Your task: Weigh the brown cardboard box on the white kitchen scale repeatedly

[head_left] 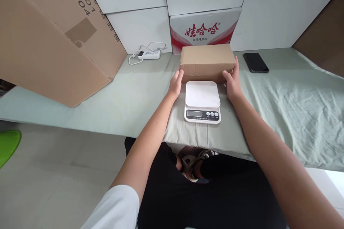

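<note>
A closed brown cardboard box [206,68] is gripped between my two hands, just behind the scale. My left hand [176,82] holds its left end, thumb at the front corner. At the right end, my right hand [232,80] has its thumb on the front face and its fingers round the side. In front of the box lies a white kitchen scale [202,94], its grey display blank and its buttons facing me. Whether the box rests on the cloth or is slightly raised, I cannot tell.
A black phone [256,63] lies right of the box on the green cloth [129,96]. White power strip with cable [149,54] sits at the back left. A large carton [61,43] leans in from the left. White boxes [139,25] and a printed carton [205,25] stand behind.
</note>
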Motion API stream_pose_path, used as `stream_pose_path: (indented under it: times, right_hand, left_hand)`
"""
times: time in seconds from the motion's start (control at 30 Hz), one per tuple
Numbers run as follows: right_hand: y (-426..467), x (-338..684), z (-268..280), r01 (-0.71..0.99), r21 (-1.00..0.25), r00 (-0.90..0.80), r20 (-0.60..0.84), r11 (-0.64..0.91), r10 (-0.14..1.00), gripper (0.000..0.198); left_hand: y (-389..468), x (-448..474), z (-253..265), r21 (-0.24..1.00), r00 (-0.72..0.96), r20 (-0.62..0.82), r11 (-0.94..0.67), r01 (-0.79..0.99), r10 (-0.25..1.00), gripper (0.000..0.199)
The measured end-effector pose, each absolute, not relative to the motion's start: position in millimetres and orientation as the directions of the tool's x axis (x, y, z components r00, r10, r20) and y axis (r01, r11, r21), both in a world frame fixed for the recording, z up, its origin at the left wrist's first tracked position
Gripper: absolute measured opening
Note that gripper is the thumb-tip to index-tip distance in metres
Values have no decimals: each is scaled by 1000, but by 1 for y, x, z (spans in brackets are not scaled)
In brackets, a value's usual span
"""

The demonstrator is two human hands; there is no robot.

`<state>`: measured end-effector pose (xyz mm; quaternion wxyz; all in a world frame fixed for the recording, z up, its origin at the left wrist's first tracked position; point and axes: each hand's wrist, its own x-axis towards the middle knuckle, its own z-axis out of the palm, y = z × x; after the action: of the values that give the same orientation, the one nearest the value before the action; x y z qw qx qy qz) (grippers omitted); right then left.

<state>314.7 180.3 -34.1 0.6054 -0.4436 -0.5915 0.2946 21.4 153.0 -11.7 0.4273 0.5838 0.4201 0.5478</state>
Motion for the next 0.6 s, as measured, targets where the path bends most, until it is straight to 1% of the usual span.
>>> stream_pose_path:
  times: [0.13,0.23,0.33,0.4,0.47,0.53,0.6]
  right_hand:
    - [171,306,-22,190,-865,88,485,464,870,114]
    - [150,298,4,218,-834,73,533,508,843,118]
    - [115,294,31,255,-790,64,589,557,806,110]
    - [89,295,38,257,-763,30,619,593,784,106]
    - [67,299,34,257,-743,6,641,618,768,108]
    - [50,303,20,276,-730,38,659,626,752,111]
    - [41,305,6,300,-721,89,673,624,735,109]
  left_hand:
    - [147,26,-2,952,66,304,-305,10,951,92]
    - [137,25,14,929,40,366,-368,41,930,95]
    - [111,17,32,902,30,427,-428,56,904,92]
    - [83,10,37,894,31,444,-445,46,896,86]
    - [53,3,35,894,7,446,-446,40,895,87]
    - [27,-1,27,895,14,444,-445,35,896,89]
    - [11,-1,18,904,25,425,-425,46,905,92]
